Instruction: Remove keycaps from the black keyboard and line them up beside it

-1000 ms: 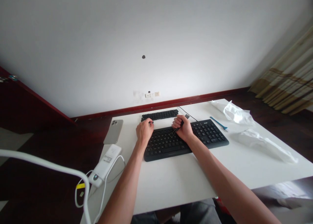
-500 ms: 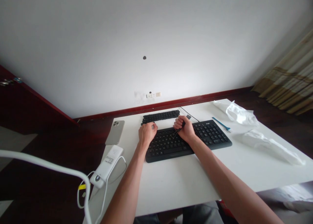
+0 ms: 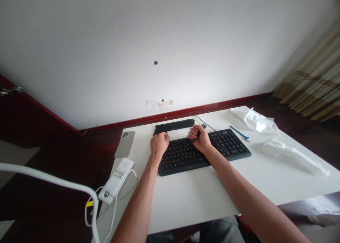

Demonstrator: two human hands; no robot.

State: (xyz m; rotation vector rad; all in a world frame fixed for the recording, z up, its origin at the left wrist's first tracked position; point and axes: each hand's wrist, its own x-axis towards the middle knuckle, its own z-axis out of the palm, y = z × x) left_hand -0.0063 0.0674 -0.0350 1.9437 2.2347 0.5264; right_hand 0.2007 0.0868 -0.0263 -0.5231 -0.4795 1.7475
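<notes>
A black full-size keyboard [image 3: 183,159] lies across the white table in front of me. My right hand [image 3: 202,140] is closed in a fist over its middle, around a wire keycap puller [image 3: 189,144]. The puller's thin wire end points down at the keys, while its dark other end sticks out above the fist. At the keyboard's upper left corner rests my left hand [image 3: 158,145], fingers curled together; anything inside them is hidden. Behind both hands lie rows of black keycaps [image 3: 175,125] with a jagged edge, partly covered by the left hand.
A phone [image 3: 124,143] and a white power bank [image 3: 117,179] with a white cable occupy the left side. To the right are a blue pry tool [image 3: 239,132] and two crumpled clear plastic bags [image 3: 259,122]. A thick white tube [image 3: 53,179] crosses the lower left.
My left hand's fingers have curled slightly further in. The right hand keeps its grip on the puller over the keys. The view has shifted very slightly.
</notes>
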